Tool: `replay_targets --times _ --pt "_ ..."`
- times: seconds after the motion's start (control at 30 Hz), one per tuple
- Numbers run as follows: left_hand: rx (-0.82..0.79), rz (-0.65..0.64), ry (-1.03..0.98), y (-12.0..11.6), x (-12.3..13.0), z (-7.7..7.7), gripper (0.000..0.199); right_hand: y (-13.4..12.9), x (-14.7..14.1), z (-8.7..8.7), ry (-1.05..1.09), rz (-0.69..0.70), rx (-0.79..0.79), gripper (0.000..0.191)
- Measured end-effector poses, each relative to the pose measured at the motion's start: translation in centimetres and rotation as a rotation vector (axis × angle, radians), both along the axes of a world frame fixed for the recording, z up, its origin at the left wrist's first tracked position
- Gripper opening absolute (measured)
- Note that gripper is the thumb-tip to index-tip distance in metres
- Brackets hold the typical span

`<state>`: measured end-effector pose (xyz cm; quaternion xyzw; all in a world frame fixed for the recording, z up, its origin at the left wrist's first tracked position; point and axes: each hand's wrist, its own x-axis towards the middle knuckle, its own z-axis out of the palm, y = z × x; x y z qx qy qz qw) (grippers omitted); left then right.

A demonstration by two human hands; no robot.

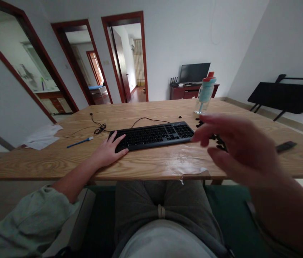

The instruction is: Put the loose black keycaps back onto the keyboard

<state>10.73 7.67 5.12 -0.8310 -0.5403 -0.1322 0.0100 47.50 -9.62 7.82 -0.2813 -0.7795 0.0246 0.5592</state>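
Note:
A black keyboard point(151, 136) lies on the wooden table in front of me, its cable trailing behind it. My left hand point(111, 148) rests on the keyboard's left end, fingers spread and thumb along the front edge. Raised above the table to the right, my right hand point(237, 147) is blurred, with a gap between thumb and fingers and nothing visible between them. Partly behind that hand lie several small black pieces point(220, 142) that look like loose keycaps. One more small black piece point(179, 117) sits behind the keyboard.
A blue brush point(80, 142) and a coiled cable point(100, 128) lie left of the keyboard. White paper or cloth point(42, 137) is at the table's left edge. A water bottle point(205, 94) stands at the back right. A dark remote-like object point(286, 146) lies far right.

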Motion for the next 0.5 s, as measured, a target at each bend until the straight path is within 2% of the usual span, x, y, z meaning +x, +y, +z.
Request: replay_targets --times 0.03,0.07,0.13,0.23,0.3,0.37,0.5 --pt "0.006 0.004 0.031 0.0 0.0 0.0 0.08 2.2 1.6 -0.5 -0.031 -0.106 0.002 0.047" --pt "0.011 0.008 0.061 0.0 0.0 0.1 0.081 4.4 3.6 -1.3 -0.041 -0.303 -0.083 0.044" --pt "0.023 0.013 0.114 0.1 -0.1 0.1 0.081 7.9 8.2 -3.6 -0.172 -0.687 -0.298 0.054" --pt "0.03 0.02 0.184 0.4 -0.1 0.3 0.083 10.0 14.0 -7.9 -0.477 -1.106 -0.7 0.073" --pt "0.034 0.022 0.204 0.5 0.0 0.6 0.084 9.9 16.1 -10.3 -0.539 -1.155 -0.825 0.083" --pt "0.031 0.029 0.21 0.7 0.2 0.9 0.087 9.6 16.8 -11.6 -0.536 -1.11 -0.874 0.088" --pt "0.019 0.045 0.215 1.2 0.6 1.2 0.09 10.9 16.7 -11.9 -0.573 -1.011 -0.9 0.09"
